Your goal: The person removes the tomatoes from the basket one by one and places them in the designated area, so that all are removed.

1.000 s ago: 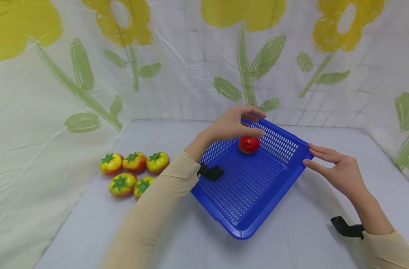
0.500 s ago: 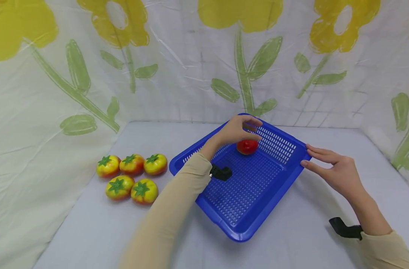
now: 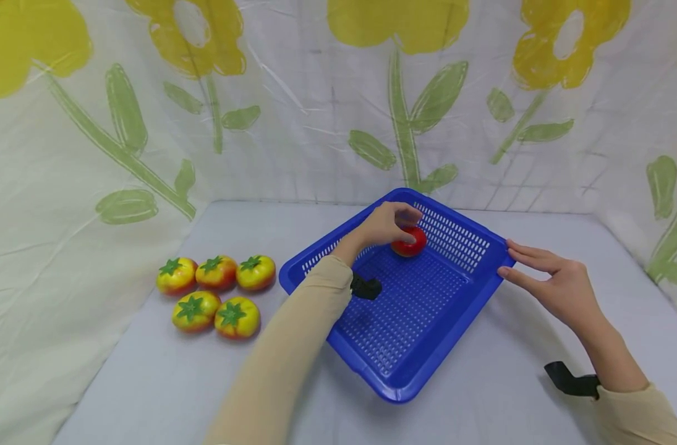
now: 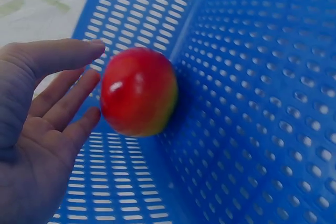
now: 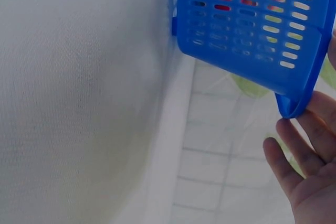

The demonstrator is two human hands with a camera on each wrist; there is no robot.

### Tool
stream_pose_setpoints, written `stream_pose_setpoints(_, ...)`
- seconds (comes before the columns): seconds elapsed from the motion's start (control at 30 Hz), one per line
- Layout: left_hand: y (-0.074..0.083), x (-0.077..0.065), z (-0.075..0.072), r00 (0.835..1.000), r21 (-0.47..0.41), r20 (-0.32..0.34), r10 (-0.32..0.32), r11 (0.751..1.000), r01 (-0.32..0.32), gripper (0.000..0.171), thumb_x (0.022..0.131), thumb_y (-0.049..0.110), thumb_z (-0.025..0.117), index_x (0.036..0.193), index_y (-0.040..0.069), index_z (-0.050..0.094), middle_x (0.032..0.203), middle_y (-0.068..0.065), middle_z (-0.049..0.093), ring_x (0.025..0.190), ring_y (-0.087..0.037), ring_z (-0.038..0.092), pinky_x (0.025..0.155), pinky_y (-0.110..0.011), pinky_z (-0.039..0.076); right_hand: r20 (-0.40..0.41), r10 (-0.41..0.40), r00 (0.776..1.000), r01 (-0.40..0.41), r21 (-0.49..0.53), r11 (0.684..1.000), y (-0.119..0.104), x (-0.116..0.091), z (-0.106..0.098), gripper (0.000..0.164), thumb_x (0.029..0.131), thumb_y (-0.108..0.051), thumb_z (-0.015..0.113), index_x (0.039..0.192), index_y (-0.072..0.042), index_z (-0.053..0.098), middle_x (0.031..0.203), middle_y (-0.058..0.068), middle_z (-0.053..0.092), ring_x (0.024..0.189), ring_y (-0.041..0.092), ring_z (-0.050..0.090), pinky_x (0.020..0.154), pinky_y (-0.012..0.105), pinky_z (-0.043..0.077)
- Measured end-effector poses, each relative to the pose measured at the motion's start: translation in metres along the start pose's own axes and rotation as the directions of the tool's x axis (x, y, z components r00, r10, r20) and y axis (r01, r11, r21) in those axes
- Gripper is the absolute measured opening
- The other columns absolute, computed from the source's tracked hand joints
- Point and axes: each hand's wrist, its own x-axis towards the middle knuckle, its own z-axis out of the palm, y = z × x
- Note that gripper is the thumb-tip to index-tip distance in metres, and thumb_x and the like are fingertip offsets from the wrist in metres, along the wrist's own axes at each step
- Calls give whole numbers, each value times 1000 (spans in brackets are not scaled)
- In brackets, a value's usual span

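A blue plastic basket (image 3: 405, 315) with slotted walls stands turned cornerwise and tilted on the table. One red tomato (image 3: 410, 242), with a yellowish patch, lies in its far corner. My left hand (image 3: 379, 225) reaches into the basket, and its thumb and fingers come down at the tomato. In the left wrist view the fingers (image 4: 79, 95) are bent only slightly beside the tomato (image 4: 139, 92); whether they touch it I cannot tell. My right hand (image 3: 557, 281) pinches the basket's right corner rim between thumb and fingers, also seen partly in the right wrist view.
Several yellow-red tomatoes (image 3: 238, 317) with green star-shaped tops sit in two rows to the left of the basket. The pale tabletop (image 3: 166, 383) ends at a white curtain (image 3: 293, 148) with painted yellow flowers behind and at the sides.
My left hand has come lower, from above the basket's far rim down to the red tomato. The right hand stays at the basket's corner. The basket has hardly moved.
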Motion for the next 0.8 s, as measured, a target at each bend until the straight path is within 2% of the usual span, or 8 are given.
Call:
stream_pose_setpoints(0.17,-7,2,5,999,70,-44,-23,997,27,51,82,-9,75,130,0,60,130,-12,60,118,-20,58,90,-25,50,3,5,1000,-5,-1,1000,-1,-1,0,57,82,-36,81,131,-13,64,133,5,59,128,31,49,102,13,30)
stream_pose_setpoints(0.3,-9,3,7,997,105,-76,-33,994,41,53,82,-11,74,131,0,59,133,-13,58,122,-22,56,91,-26,50,0,9,1000,-9,-6,1000,0,-1,0,57,82,-37,81,131,-14,64,134,4,59,128,1,46,96,8,28)
stream_pose_setpoints(0.37,-10,3,8,995,99,-86,-42,994,50,53,82,-10,74,131,1,58,133,-13,58,123,-22,55,92,-27,50,2,13,1000,-13,-7,1000,0,-1,-1,57,82,-37,81,132,-15,64,134,3,59,125,-5,44,99,11,29)
stream_pose_setpoints(0.43,-10,2,9,994,93,-93,-52,994,60,53,82,-9,75,131,1,58,133,-13,58,123,-21,55,94,-27,49,6,16,1000,-16,-2,1000,0,-1,-1,57,82,-37,81,132,-15,63,134,4,59,128,2,45,105,21,32)
stream_pose_setpoints(0.53,-11,1,9,993,86,-96,-71,993,79,53,82,-5,77,132,3,58,133,-11,58,123,-21,54,95,-27,48,9,16,1000,-16,2,1000,0,-1,0,57,82,-36,81,132,-14,63,134,5,59,130,26,48,109,37,34)
stream_pose_setpoints(0.6,-12,1,10,992,86,-94,-78,993,86,53,82,-2,77,132,3,58,134,-11,58,124,-21,54,96,-28,47,8,14,1000,-14,1,1000,1,-1,0,58,82,-36,81,132,-14,63,134,5,59,129,32,48,109,32,33)
stream_pose_setpoints(0.7,-13,1,10,992,85,-96,-84,992,92,54,83,0,78,132,3,58,133,-11,58,124,-22,54,96,-29,48,5,12,1000,-12,-8,1000,1,-1,1,57,82,-36,81,132,-15,63,134,4,59,129,29,49,102,14,30)
stream_pose_setpoints(0.8,-14,1,11,990,99,-102,-95,990,105,54,82,3,79,132,4,58,132,-9,59,123,-20,54,96,-28,48,11,17,1000,-17,0,1000,1,-1,0,57,82,-36,81,132,-14,63,135,5,58,130,31,48,107,27,33)
